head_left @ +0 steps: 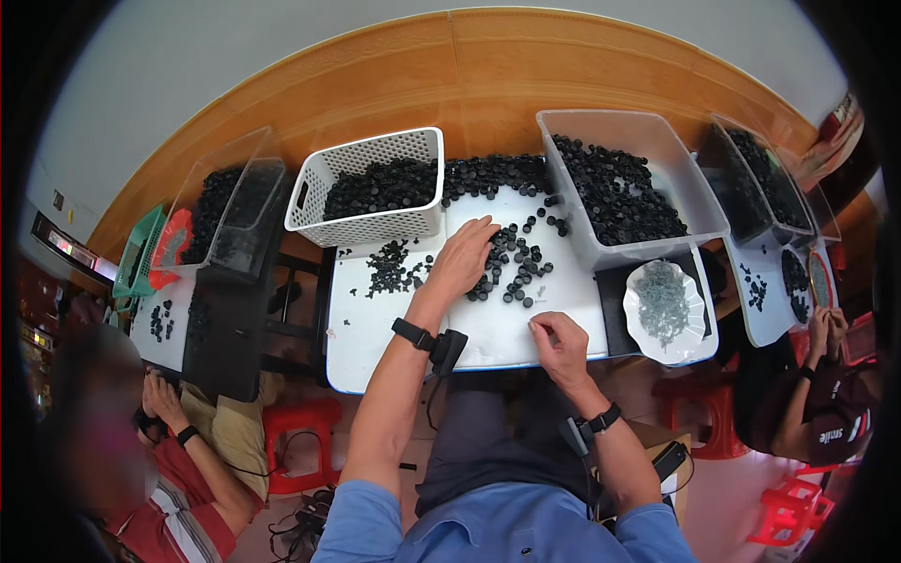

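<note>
A loose pile of small round black caps lies on the white tabletop in front of me. My left hand rests palm down at the left edge of this pile. Its fingers are stretched out, and their tips touch or nearly touch the caps. My right hand is held near the table's front edge, with thumb and fingers pressed together. Whatever those fingers may hold is too small or hidden to make out. Smaller black pieces are scattered to the left of my left hand.
A white perforated basket and a translucent bin, both with black caps, stand at the back. More caps lie between them. A white scalloped plate of small clear pieces sits at right. People work at tables on both sides.
</note>
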A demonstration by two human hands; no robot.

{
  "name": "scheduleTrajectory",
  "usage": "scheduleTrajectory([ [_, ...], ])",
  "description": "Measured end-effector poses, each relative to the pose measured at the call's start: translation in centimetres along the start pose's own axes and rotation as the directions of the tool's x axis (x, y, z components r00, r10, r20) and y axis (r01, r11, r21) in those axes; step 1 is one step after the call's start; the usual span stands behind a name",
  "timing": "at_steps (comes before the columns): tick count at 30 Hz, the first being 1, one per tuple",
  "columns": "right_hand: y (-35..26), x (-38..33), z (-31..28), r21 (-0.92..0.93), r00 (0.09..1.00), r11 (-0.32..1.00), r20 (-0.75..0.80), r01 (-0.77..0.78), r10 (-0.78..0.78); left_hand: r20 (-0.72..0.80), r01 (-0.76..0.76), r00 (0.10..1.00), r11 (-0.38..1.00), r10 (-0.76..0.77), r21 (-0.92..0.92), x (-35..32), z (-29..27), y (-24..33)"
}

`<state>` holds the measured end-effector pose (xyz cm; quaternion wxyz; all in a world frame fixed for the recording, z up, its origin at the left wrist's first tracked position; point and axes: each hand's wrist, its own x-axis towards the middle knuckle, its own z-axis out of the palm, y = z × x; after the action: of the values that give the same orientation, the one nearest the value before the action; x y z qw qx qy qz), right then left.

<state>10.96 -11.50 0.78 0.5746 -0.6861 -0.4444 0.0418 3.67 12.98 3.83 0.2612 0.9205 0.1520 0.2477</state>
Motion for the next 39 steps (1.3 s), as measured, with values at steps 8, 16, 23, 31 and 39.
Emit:
scheduleTrajectory([
  [8,0.0,0.2,-0.4,-0.018,0.999,0.999,-0.012,0.045,-0.045,-0.044,0.159,0.985,0.98,-0.165,-0.123,-2.1,0.2,0.5],
  [16,0.4,0.2,-0.3,-0.01,0.999,0.999,-0.014,0.051,-0.051,-0.054,0.1,0.994,0.984,-0.093,0.147,0.8,0.0,0.7],
  [23,-0.1,0.1,-0.3,-0.021,1.0,0.999,-0.01,0.025,-0.026,0.18,0.008,0.98,0.929,-0.08,0.369,4.2,-0.3,0.5],
  [31,0.1,0.0,-0.6,-0.037,0.998,0.997,0.003,0.063,-0.063,0.276,0.01,0.953,0.921,-0.127,0.39,5.1,-0.3,1.2],
  [39,0.5,0.0,-0.5,0.031,0.993,0.999,-0.115,-0.014,0.017,-0.055,0.3,0.951,0.951,-0.304,-0.072,0.6,-1.3,5.4],
])
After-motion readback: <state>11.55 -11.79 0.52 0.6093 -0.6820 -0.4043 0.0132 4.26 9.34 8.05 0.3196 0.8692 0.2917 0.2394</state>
